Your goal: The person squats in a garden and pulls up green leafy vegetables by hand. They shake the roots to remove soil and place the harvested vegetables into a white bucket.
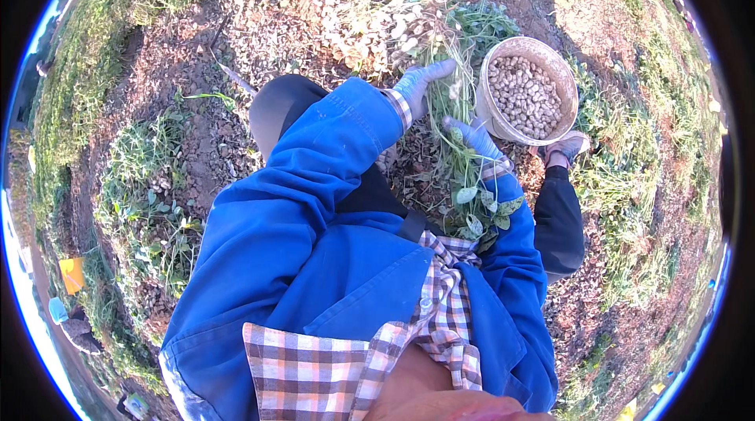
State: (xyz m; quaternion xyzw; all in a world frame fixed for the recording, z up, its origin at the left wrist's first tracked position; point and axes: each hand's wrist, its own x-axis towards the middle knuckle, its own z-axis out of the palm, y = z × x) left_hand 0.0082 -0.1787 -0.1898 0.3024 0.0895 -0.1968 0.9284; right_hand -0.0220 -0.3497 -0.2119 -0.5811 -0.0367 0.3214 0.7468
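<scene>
I sit low over the ground with a bundle of pulled peanut plants [448, 105] between my hands. My left hand [417, 88], in a pale glove, grips the bundle near its root end. Pale peanut pods [407, 32] hang among the roots just beyond it. Lower on the stems, my right hand [475, 138], gloved alike, holds the green part; some leaves cover its fingers. The leafy tops [483, 206] trail over my right sleeve. Close to my right hand stands a dirty white plastic bucket [485, 96] with many peanuts [525, 96] in it.
More green peanut plants [486, 20] lie behind the bucket. My shoe [569, 147] is against the bucket's near side. Heaped plants [147, 185] lie on the left, and dry leaves [277, 26] cover the soil ahead. A yellow container [72, 275] is far left.
</scene>
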